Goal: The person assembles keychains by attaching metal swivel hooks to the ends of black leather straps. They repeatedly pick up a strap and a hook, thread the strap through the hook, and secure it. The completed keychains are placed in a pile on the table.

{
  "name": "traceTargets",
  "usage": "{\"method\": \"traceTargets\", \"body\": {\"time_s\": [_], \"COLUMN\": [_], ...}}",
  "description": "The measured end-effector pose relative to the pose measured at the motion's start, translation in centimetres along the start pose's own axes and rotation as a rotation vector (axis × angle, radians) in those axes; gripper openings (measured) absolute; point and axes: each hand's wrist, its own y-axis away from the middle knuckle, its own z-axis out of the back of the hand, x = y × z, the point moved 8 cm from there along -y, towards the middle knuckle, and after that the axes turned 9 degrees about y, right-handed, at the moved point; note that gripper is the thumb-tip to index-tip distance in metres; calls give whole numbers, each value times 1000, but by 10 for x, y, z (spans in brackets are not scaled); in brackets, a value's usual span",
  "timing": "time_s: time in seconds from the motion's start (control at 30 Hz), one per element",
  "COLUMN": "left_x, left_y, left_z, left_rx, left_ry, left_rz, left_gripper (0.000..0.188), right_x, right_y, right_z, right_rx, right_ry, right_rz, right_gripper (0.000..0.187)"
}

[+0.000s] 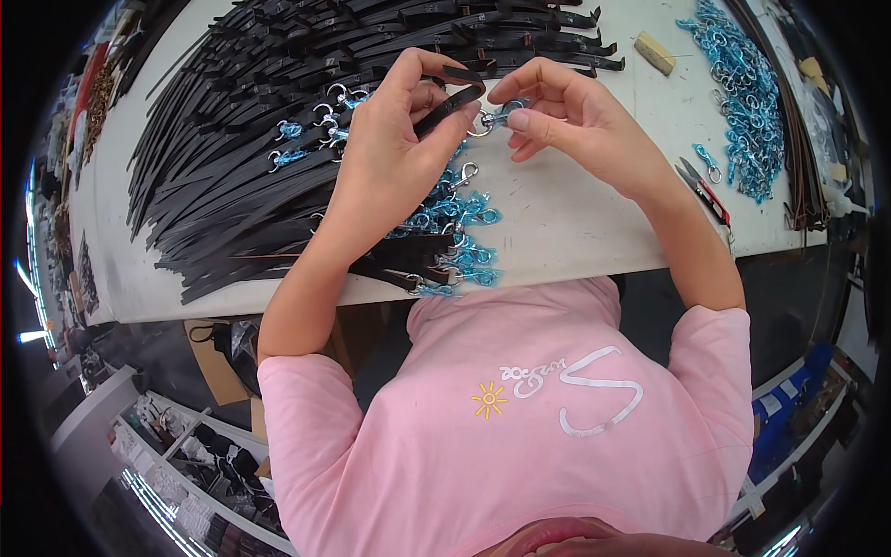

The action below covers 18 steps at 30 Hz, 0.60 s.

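Note:
My left hand (394,148) pinches a black leather strap (449,107) whose end bends over into a loop. Between the fingertips of my right hand (589,125) is a metal snap hook (502,115) partly wrapped in blue film. The hook's ring meets the strap beside my left thumb; whether the strap runs through it I cannot tell. Below my hands lies a heap of blue-wrapped snap hooks (475,212) at the ends of black straps. A bare silver snap hook (465,175) shows just under my left hand's fingers.
Many black straps (232,139) spread over the white table (594,243). At the right are a pile of blue-wrapped hooks (742,102), one loose wrapped hook (708,162), red-handled scissors (707,193) and brown straps (806,176). A yellowish block (654,53) lies beyond my right hand.

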Motion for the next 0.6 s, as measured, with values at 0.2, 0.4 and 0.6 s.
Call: {"method": "traceTargets", "body": {"time_s": [0.2, 0.4, 0.6], "left_x": [1, -7, -20], "left_y": [0, 2, 9], "left_z": [4, 3, 0], "left_rx": [-22, 11, 43], "left_ry": [86, 112, -25], "left_rz": [78, 6, -118], "left_gripper": [33, 32, 29], "right_x": [47, 48, 48], "right_y": [16, 18, 15], "right_z": [-1, -9, -11], "right_rx": [-290, -277, -178], "right_ry": [627, 745, 625], "right_rz": [501, 582, 416], "right_gripper": [24, 15, 11]}}
